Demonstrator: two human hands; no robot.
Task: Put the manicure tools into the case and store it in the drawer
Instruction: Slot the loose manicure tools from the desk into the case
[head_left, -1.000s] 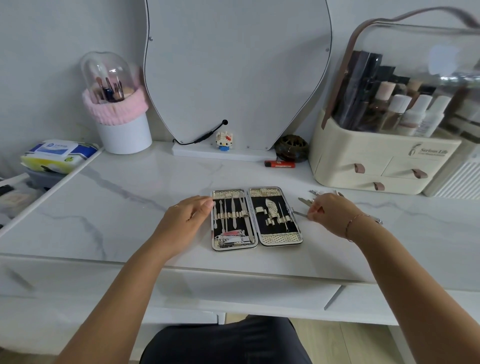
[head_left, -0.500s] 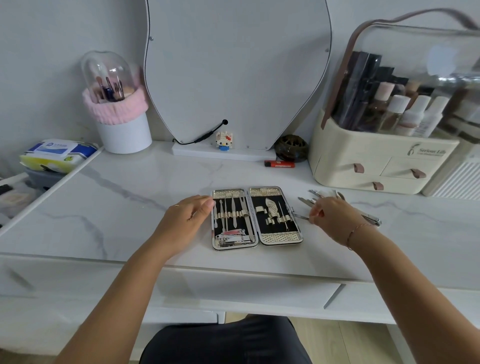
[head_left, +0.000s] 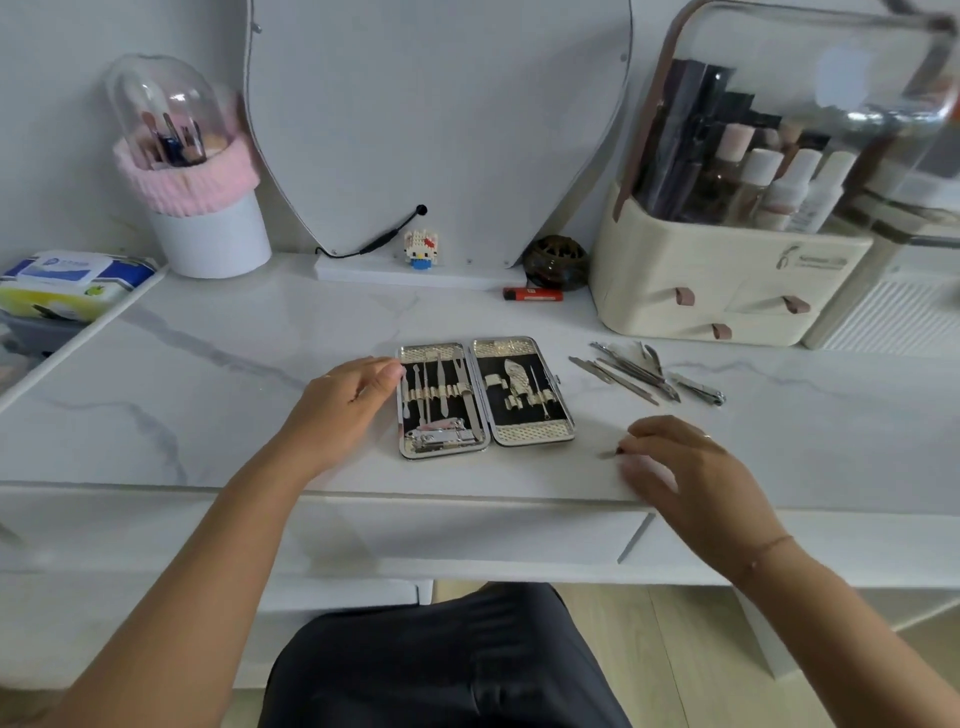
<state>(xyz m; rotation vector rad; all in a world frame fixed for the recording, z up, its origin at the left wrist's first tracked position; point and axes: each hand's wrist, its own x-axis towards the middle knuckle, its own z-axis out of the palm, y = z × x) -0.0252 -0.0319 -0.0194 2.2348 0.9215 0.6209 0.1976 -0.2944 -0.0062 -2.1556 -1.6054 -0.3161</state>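
The manicure case (head_left: 485, 347) lies open on the white marble tabletop, with several metal tools strapped into both black-lined halves. My left hand (head_left: 343, 410) rests beside it, its loosely curled fingertips touching the case's left rim. Several loose metal tools (head_left: 647, 373) lie in a pile to the right of the case. My right hand (head_left: 680, 467) hovers near the table's front edge, below that pile. It pinches a thin metal tool (head_left: 607, 454) that is blurred and mostly hidden by the fingers. The closed drawer front (head_left: 467, 530) sits under the tabletop.
A cream cosmetics organiser (head_left: 727, 280) with a clear lid stands at the back right. A mirror (head_left: 436, 119), a small toy figure (head_left: 421, 249), a dark round jar (head_left: 556, 262) and a red lighter (head_left: 532, 294) line the back. A brush holder (head_left: 197, 208) and wipes (head_left: 67, 278) are on the left.
My right hand has left the pile of loose tools and come toward the table's front edge with a thin tool pinched in its fingers. My left hand has stayed at the case.
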